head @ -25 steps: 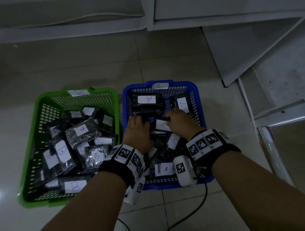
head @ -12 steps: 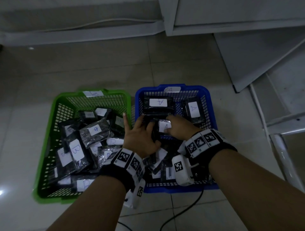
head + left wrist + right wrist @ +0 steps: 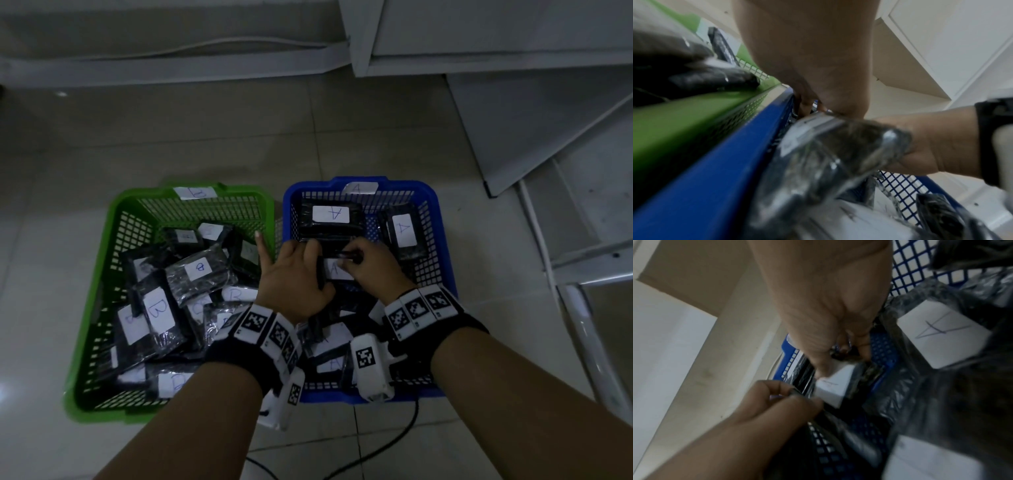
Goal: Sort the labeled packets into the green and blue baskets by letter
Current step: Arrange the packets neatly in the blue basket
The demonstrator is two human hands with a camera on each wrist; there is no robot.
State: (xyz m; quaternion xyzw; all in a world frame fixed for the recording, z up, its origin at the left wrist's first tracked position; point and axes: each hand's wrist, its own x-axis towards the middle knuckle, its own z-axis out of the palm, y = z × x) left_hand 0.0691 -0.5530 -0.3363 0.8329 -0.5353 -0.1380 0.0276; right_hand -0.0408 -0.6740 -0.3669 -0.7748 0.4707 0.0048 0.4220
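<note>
Two baskets stand side by side on the tiled floor point(image 3: 342, 120), touching along their long sides; the green basket point(image 3: 113, 219) is on the left and the blue basket point(image 3: 442, 219) on the right. Each basket carries a white paper tag on its far rim; the tag on the blue one point(image 3: 360, 188) reads A, the tag on the green one point(image 3: 195, 192) I cannot read well.

The green basket is filled with black packets in clear wrap; one large label there shows a B point(image 3: 158, 310). In the blue basket, two packets labeled A lie at the far end: one flat near the back wall point(image 3: 330, 214), one at the right wall point(image 3: 403, 230).

Both hands are inside the blue basket, over its middle. The left hand point(image 3: 294, 281) rests on the black packets with most fingers bent down on them, while one finger points up and out toward the green basket; if it really grips something, I cannot tell. The right hand point(image 3: 371, 265) pinches the held packet point(image 3: 337, 270), which has a white label, between thumb and curled fingers; in the right wrist view the thumb presses on this label point(image 3: 833, 387). A black cable point(image 3: 387, 445) lies on the floor near the person.
</note>
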